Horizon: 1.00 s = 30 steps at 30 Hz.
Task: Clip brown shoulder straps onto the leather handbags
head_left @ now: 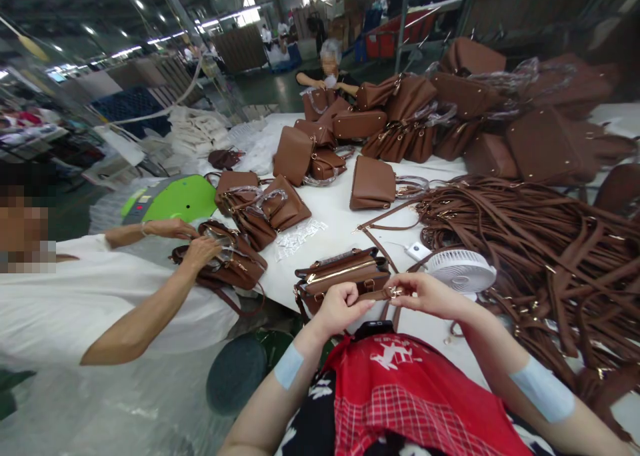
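Smooth matt brown leather-like strap [376,297].

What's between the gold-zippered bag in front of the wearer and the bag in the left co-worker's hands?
Head view: a bare stretch of white table, with small white pieces scattered just farther back.

White table [345,209], brown handbags [373,184], heaped brown straps [525,243], white fan [461,271], small white packets [300,239]

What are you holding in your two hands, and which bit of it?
A brown strap: the left hand pinches the band, and the right hand holds the end with the metal clasp.
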{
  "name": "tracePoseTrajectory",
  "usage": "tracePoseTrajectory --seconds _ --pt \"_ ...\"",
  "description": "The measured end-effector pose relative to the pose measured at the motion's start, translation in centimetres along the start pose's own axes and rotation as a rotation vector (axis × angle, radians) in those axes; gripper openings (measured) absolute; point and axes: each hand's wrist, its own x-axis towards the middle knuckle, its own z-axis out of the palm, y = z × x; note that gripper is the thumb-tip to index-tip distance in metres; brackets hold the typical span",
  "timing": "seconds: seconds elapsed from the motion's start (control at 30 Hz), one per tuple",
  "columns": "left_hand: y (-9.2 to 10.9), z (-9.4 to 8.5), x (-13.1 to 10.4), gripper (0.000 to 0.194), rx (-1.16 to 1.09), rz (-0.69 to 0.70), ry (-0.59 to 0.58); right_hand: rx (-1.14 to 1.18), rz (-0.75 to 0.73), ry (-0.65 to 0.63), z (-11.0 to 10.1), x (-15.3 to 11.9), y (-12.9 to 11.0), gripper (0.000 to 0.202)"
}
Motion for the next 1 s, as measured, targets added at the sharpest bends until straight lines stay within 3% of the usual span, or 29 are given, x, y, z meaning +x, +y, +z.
tracePoseTrajectory --seconds 0.17,0.23,0.43,0.57,0.7,0.83,1.0 --pt "0.5 1.3 0.3 0.042 -0.218 -0.127 -0.315 0.068 0.013 -0.023 0.8 0.1 0.4 0.035" --pt "0.9 1.9 0.7 0.039 -0.179 -0.116 -0.364 0.104 0.013 -0.04 1.1 0.3 0.6 0.034" --pt "2.2 1.7 1.8 0.031 0.027 -0.011 -0.237 0.293 -0.007 -0.014 0.5 0.5 1.8 0.043" --pt "2.9 1.7 2.4 0.028 0.158 -0.003 -0.296 0.254 0.023 0.004 0.1 0.5 2.4 0.046" --pt "3.5 2.8 3.2 0.023 0.523 0.15 -0.268 0.228 0.079 0.038 0.0 0.6 2.8 0.045" --pt "3.8 3.8 4.3 0.029 0.747 0.141 -0.286 0.251 0.09 0.077 0.1 0.9 4.1 0.041" --pt "3.7 3.6 6.6 0.03 0.926 0.109 -0.248 0.25 0.184 0.315 -0.3 2.9 8.5 0.035"
